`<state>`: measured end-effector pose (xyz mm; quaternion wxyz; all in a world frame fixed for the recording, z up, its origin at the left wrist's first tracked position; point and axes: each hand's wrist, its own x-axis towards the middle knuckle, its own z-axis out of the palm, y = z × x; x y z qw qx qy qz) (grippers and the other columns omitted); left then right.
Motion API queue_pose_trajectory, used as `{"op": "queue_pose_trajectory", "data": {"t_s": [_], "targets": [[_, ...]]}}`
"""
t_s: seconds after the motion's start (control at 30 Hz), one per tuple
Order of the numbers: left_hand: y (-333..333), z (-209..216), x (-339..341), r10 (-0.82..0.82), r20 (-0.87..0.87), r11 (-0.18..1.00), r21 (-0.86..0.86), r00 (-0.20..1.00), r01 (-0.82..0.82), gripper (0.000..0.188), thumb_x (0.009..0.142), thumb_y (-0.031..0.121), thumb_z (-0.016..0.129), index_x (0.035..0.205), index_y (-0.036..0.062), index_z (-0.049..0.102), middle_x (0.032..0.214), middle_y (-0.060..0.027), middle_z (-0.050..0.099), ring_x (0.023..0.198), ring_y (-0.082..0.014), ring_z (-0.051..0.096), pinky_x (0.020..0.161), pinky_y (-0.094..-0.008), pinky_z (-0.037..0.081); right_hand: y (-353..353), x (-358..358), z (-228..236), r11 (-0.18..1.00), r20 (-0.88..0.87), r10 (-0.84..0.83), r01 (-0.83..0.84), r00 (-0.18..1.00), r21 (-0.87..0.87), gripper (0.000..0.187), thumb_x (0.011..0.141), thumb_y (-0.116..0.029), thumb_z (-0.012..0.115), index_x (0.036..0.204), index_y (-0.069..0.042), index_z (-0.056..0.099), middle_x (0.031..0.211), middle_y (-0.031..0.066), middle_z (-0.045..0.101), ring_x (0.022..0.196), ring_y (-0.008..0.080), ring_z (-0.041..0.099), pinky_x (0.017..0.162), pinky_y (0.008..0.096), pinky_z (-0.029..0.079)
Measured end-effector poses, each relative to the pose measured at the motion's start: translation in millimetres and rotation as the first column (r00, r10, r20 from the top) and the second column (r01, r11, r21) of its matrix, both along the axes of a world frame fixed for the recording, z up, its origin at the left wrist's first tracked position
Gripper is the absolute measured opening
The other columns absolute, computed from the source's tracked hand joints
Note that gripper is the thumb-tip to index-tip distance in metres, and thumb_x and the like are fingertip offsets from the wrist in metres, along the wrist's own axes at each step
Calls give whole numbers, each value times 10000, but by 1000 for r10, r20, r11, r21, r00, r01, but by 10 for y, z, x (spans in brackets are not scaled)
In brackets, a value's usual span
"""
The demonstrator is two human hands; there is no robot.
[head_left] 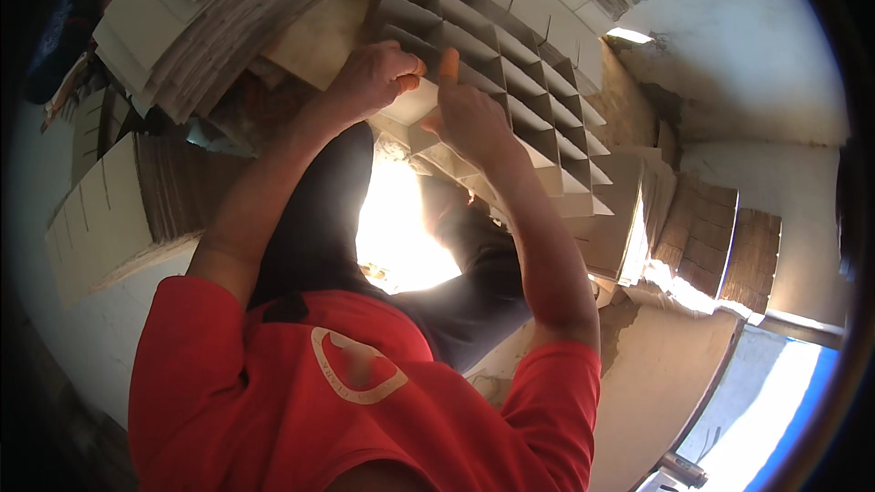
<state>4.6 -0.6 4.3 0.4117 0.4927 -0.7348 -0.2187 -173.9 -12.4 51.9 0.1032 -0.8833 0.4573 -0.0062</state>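
Note:
A cardboard divider grid (524, 82) of interlocked grey-white strips stands in front of my lap, its square cells facing me. At its near left edge, my left hand (375, 80) is closed, with orange covers on its fingertips. What those fingers hold, if anything, is hidden. Just to the right, my right hand (474, 123) rests against the grid's near side. One orange-covered finger points up over the cells, and another digit is spread out to the left. The other fingers are out of sight. Between both hands shows a pale cardboard panel (410, 106).
Tall stacks of cardboard sheets (219, 46) lean at the far left, and slotted strips (100, 210) stand nearer on that side. More brown bundles (702, 228) line the right by the wall. My dark-trousered legs (310, 228) frame a brightly lit floor patch (401, 219).

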Motion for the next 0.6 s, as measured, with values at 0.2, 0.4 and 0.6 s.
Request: {"op": "queue_pose_trajectory", "data": {"t_s": [0.2,0.4,0.6], "targets": [[21,5,37,62,78,978,-202,995,-45,448,682,47,757,1114,23,643,988,-110,641,965,-243,595,783,-339,504,-400,-376,313,891,132,-312,338,941,-302,564,844,-460,638,1200,-46,495,812,156,671,749,355,662,563,463,525],[-381,188,-58,7,246,972,-228,969,51,795,648,33,758,1374,82,439,1375,-83,478,1356,-287,313,1073,-380,347,-1033,-1580,-331,775,45,-485,454,873,-440,815,822,-563,630,1346,17,399,1089,246,632,1077,362,584,834,398,502],[-1085,78,-136,-181,397,962,-119,900,246,571,638,-10,731,1184,56,578,1222,-83,566,1215,-293,452,990,-390,392,-331,-1230,-120,961,449,-239,145,861,234,436,842,-402,700,1025,-8,654,726,155,633,626,229,530,628,310,458]]}}
